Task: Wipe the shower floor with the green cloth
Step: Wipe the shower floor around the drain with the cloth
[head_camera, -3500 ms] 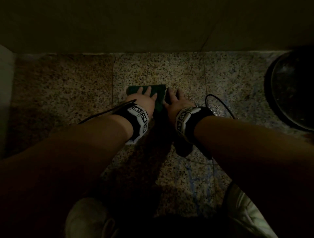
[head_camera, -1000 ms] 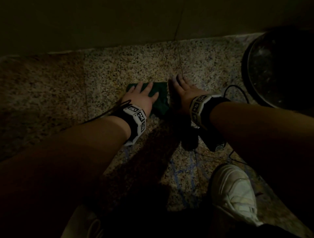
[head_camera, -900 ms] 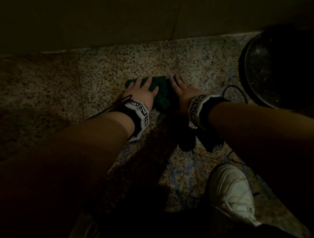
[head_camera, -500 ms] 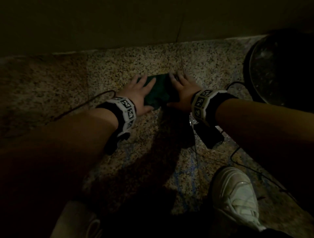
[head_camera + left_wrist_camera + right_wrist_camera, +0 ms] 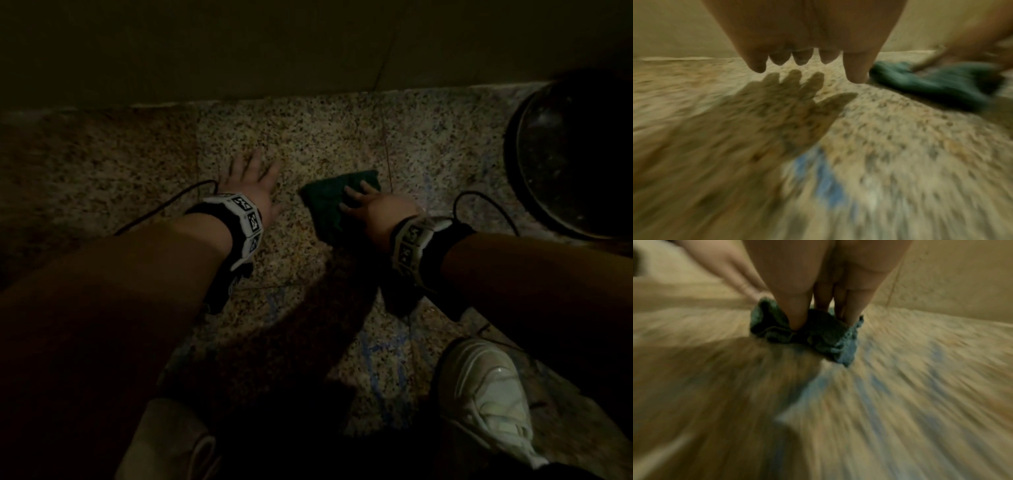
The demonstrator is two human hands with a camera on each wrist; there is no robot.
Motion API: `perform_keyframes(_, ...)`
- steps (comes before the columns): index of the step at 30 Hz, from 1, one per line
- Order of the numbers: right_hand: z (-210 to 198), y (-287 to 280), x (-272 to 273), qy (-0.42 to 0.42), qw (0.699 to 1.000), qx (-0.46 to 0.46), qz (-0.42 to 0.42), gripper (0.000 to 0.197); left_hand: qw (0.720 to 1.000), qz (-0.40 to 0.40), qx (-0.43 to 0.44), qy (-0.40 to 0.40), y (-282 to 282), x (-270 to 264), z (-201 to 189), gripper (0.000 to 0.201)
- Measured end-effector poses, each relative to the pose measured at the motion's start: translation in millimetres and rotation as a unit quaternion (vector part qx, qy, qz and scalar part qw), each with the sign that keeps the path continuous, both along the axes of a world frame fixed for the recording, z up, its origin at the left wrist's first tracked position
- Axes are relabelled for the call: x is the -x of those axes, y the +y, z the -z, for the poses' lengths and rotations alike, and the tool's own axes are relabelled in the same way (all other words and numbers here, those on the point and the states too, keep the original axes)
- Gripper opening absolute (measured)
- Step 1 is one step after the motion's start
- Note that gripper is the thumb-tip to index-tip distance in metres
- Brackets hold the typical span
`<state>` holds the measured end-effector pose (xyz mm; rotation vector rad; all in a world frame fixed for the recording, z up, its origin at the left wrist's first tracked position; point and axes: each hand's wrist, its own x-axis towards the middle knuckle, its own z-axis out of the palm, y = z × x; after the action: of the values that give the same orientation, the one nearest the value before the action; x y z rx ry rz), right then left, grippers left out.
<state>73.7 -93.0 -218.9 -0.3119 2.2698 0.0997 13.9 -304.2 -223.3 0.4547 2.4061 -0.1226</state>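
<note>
The green cloth point(image 5: 327, 205) lies bunched on the speckled shower floor point(image 5: 308, 130), near the wall. My right hand point(image 5: 356, 195) presses down on the cloth's right part with straight fingers and thumb. In the right wrist view the cloth point(image 5: 824, 335) is creased under my right hand point(image 5: 822, 318). My left hand point(image 5: 253, 171) hovers just above the bare floor to the left of the cloth, fingers spread and holding nothing. The left wrist view shows my left hand point(image 5: 807, 65) casting a shadow on the floor, with the cloth point(image 5: 937, 84) at the right.
A dark round bucket point(image 5: 575, 161) stands on the floor at the far right. The wall point(image 5: 308, 44) runs along the far edge of the floor. A white shoe point(image 5: 486, 394) stands at the lower right, and blue streaks point(image 5: 376, 349) mark the floor near it.
My left hand has come off the cloth and moved left over bare floor. The right hand now presses the cloth alone and has shifted it to the right.
</note>
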Motion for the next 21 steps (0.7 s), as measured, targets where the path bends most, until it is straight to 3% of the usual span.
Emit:
perform_keyframes(4, 7, 17, -26, 0.021, 1.000, -0.003, 0.002, 0.058, 1.000, 0.019, -0.004, -0.009, 17, 4, -3, 0.074)
perform_keyframes(11, -5, 19, -5, 0.012, 0.998, -0.033, -0.060, 0.064, 0.999, 0.021, 0.012, -0.027, 20, -3, 4, 0.075)
perform_keyframes(17, -4, 13, 36, -0.007, 1.000, -0.015, 0.016, 0.067, 0.999, 0.012, 0.026, -0.037, 23, -3, 4, 0.075)
perform_keyframes(21, 1, 18, 24, 0.034, 0.999, -0.008, 0.016, 0.060, 0.999, 0.006, 0.020, -0.036, 26, -6, 1, 0.076)
